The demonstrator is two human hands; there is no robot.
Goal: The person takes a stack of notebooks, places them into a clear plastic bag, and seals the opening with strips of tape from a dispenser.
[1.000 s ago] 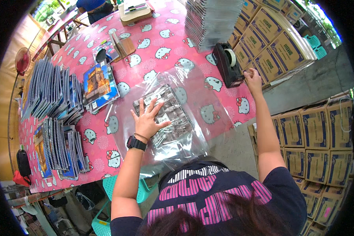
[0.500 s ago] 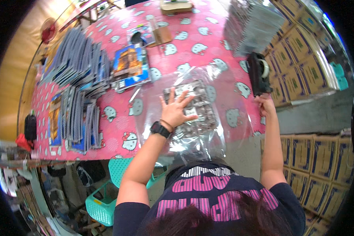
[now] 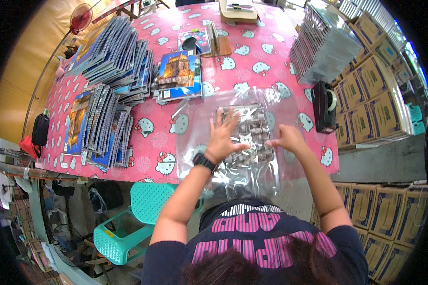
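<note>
A grey, photo-covered notebook or pad (image 3: pixel 253 128) lies under clear plastic wrapping (image 3: pixel 190 142) near the table's front edge. My left hand (image 3: pixel 222 141) rests on its left part, fingers spread, pressing the plastic; a dark watch is on that wrist. My right hand (image 3: pixel 291 139) is at the right edge of the notebook, thumb pointing left toward it and the other fingers curled. Whatever those fingers may pinch is too small to make out. To the right stands a black tape dispenser (image 3: pixel 324 108) with a roll of clear tape.
Several spiral notebooks (image 3: pixel 100 123) are piled at the left, with blue-covered ones (image 3: pixel 178 73) beside them. A tall wrapped stack (image 3: pixel 322 45) stands at the far right. Scissors (image 3: pixel 190 45) lie at the back. Cartons (image 3: pixel 366 90) flank the table; a green stool (image 3: pixel 123 240) is below it.
My right hand has moved left from the tape dispenser to the notebook's right edge. My left hand stays spread on the notebook. The whole view has shifted slightly.
</note>
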